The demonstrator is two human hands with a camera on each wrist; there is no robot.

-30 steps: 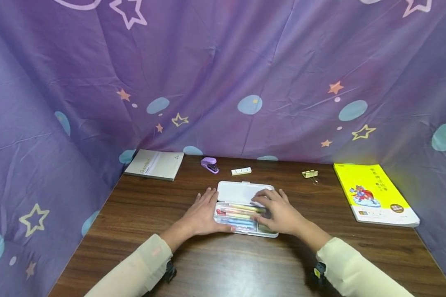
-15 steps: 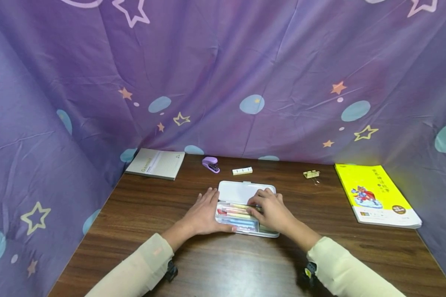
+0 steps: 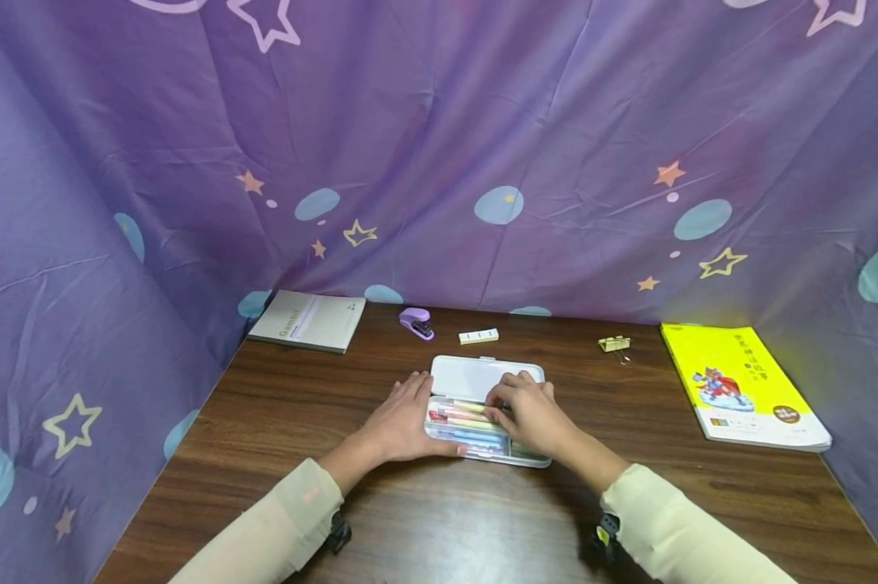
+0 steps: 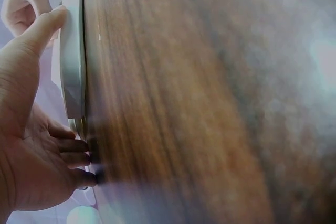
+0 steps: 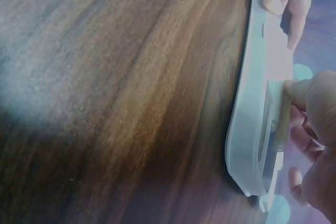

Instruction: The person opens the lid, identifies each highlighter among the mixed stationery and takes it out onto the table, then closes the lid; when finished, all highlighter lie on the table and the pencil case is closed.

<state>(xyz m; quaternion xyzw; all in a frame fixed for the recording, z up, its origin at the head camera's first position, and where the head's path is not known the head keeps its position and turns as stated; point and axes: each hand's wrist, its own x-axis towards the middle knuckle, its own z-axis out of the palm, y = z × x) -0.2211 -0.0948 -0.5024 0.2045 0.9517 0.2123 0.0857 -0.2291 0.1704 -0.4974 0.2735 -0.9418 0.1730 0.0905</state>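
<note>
A white pencil case [image 3: 459, 458] lies on the table with its lid [image 3: 464, 375] folded back, away from me. In its tray several pens [image 3: 468, 438] lie side by side, yellow and red ones behind blue ones. My left hand [image 3: 402, 422] rests at the case's left end, thumb [image 4: 52, 20] pressed on the front rim and the other fingers stretched past the corner. Over the right half, my right hand [image 3: 534, 414] pinches a yellowish pen [image 5: 283, 121] between thumb and fingers. In the head view that hand hides much of this pen.
Behind the case stand a purple stapler [image 3: 416, 323], a small white block with dark marks [image 3: 479, 336] and a yellow binder clip [image 3: 614, 344]. A grey notebook [image 3: 309, 321] lies back left, a yellow book [image 3: 742, 381] at right. Purple curtains enclose the table.
My right hand has shifted slightly left over the case, its fingers closing from spread to a pinch on the pen. The left hand stays at the case's left end.
</note>
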